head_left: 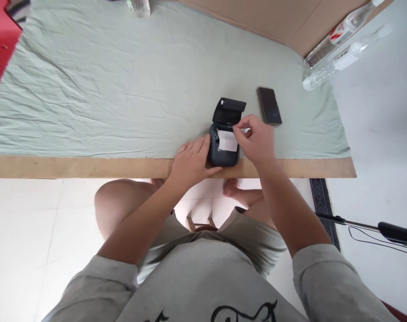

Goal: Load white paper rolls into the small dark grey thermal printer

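A small dark portable printer [224, 159] sits at the table's front edge with its hinged lid [230, 107] raised toward the back. White paper [227, 141] lies in its open compartment. My left hand [190, 162] steadies the printer from the left, fingers along its side and thumb at its front edge. At the compartment's upper right, my right hand [255, 137] is closed in a pinch on the edge of the paper; the fingers partly cover that corner.
A phone [269, 105] lies right of the printer. Two plastic bottles [340, 60] are at the far right, beside a cardboard panel [257, 18]. A glass [139, 8] stands at the back. Something red [2, 44] is at the upper left. Wood [89, 167] edges the table's front.
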`<state>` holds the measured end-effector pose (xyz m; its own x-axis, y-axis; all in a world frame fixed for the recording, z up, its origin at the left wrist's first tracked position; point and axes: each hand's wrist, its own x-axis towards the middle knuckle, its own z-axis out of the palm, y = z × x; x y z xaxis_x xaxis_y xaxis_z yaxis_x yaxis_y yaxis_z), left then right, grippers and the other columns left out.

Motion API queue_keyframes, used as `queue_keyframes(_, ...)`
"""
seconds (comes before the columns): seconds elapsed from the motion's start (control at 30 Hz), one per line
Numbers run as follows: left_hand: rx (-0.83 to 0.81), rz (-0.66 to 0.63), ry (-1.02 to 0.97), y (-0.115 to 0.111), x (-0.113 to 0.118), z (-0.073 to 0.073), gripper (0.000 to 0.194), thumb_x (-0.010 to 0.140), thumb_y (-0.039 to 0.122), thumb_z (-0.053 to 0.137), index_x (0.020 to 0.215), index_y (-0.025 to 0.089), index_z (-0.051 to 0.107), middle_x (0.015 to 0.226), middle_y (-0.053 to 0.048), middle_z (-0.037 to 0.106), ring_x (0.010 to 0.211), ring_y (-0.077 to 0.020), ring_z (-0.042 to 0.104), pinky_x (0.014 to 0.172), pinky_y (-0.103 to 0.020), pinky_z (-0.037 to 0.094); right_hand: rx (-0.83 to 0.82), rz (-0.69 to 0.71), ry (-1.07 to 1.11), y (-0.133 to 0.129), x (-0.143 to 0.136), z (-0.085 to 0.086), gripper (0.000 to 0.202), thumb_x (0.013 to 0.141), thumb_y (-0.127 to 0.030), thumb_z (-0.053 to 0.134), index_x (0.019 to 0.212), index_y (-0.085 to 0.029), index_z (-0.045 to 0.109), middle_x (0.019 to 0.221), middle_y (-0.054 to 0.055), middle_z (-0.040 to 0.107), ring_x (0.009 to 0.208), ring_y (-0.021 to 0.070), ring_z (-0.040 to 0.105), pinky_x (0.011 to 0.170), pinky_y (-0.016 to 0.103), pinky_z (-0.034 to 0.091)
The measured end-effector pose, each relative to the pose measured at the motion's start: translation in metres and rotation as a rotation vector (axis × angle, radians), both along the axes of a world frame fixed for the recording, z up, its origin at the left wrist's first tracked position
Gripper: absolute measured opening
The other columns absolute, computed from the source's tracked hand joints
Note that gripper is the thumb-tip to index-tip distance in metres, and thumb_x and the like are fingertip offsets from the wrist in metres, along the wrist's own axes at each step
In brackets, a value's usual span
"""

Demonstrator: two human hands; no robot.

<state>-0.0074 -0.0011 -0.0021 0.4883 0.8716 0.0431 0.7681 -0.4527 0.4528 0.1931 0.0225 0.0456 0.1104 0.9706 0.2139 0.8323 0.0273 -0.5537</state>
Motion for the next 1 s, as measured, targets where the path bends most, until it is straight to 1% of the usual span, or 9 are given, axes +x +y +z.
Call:
queue_keyframes(0.13,0.0,0.002,-0.003,-0.001,0.0,-0.001,0.093,0.089,0.059,0.07,0.159,0.007,0.036,0.154,-0.019,0.056,0.137,-0.0365,0.056,0.116,-0.044,0.039,-0.187,0.085,-0.326,0.009,-0.008,0.005,0.01,0.086,-0.023,0.061,0.088,-0.025,0.071,0.084,0.004,0.073,0.071,0.0205,0.056,0.065,0.033,0.03)
queue_keyframes(0.23,0.0,0.009,-0.004,-0.001,0.0,-0.002,0.094,0.088,0.06,0.069,0.16,0.009,0.036,0.155,-0.018,0.055,0.137,-0.0361,0.056,0.116,-0.045,0.039,-0.322,0.164,-0.474,0.02,-0.012,0.012,0.018,0.086,-0.023,0.063,0.097,-0.028,0.076,0.09,0.005,0.074,0.071,0.021,0.055,0.063,0.034,0.027)
queue_keyframes(0.33,0.006,0.019,-0.006,-0.001,0.001,-0.002,0.093,0.09,0.062,0.067,0.16,0.01,0.035,0.154,-0.018,0.056,0.137,-0.0358,0.057,0.115,-0.045,0.039,-0.377,0.256,-0.568,0.031,-0.013,0.016,0.026,0.08,-0.018,0.07,0.102,-0.03,0.076,0.09,0.005,0.074,0.07,0.0204,0.056,0.063,0.034,0.027)
queue_keyframes(0.5,0.024,0.026,-0.004,-0.001,0.002,-0.003,0.093,0.089,0.062,0.068,0.159,0.01,0.037,0.151,-0.018,0.059,0.134,-0.0355,0.059,0.113,-0.043,0.04,-0.407,0.349,-0.676,0.044,-0.018,0.02,0.018,0.071,-0.013,0.074,0.085,-0.025,0.074,0.074,0.005,0.066,0.067,0.0191,0.054,0.062,0.033,0.028)
queue_keyframes(0.6,0.027,0.005,-0.004,-0.001,0.001,-0.002,0.094,0.088,0.06,0.07,0.159,0.008,0.037,0.152,-0.017,0.058,0.132,-0.036,0.059,0.113,-0.043,0.04,-0.404,0.357,-0.63,0.04,-0.016,0.03,0.01,0.07,-0.014,0.073,0.076,-0.022,0.069,0.067,0.004,0.059,0.065,0.018,0.051,0.063,0.034,0.027)
queue_keyframes(0.7,0.014,0.003,-0.008,0.0,0.001,-0.001,0.095,0.088,0.061,0.071,0.159,0.007,0.037,0.153,-0.017,0.058,0.134,-0.0363,0.057,0.114,-0.043,0.039,-0.336,0.316,-0.363,0.023,-0.005,0.043,0.012,0.07,-0.017,0.07,0.081,-0.022,0.069,0.072,0.002,0.061,0.064,0.0157,0.048,0.063,0.033,0.03)
queue_keyframes(0.8,-0.01,-0.001,-0.016,0.0,0.0,0.0,0.096,0.088,0.061,0.07,0.16,0.008,0.035,0.155,-0.017,0.055,0.138,-0.0359,0.055,0.117,-0.043,0.037,-0.252,0.201,0.167,-0.001,0.019,0.047,0.018,0.072,-0.029,0.065,0.088,-0.023,0.069,0.074,0.001,0.06,0.058,0.0126,0.043,0.057,0.032,0.031)
queue_keyframes(0.9,-0.018,-0.013,-0.025,0.0,0.0,0.0,0.095,0.089,0.061,0.069,0.161,0.008,0.034,0.157,-0.017,0.053,0.139,-0.0355,0.054,0.118,-0.044,0.036,-0.203,-0.08,0.736,-0.023,0.049,0.033,0.023,0.066,-0.04,0.057,0.084,-0.027,0.059,0.069,-0.001,0.05,0.05,0.0111,0.028,0.048,0.029,0.017)
queue_keyframes(1.0,-0.009,-0.011,-0.021,-0.001,0.0,-0.001,0.094,0.09,0.061,0.068,0.16,0.008,0.035,0.156,-0.018,0.054,0.138,-0.0356,0.054,0.118,-0.044,0.037,-0.205,-0.213,1.026,-0.037,0.074,0.009,0.031,0.054,-0.039,0.053,0.082,-0.028,0.049,0.075,-0.002,0.051,0.052,0.0108,0.029,0.046,0.027,0.015)
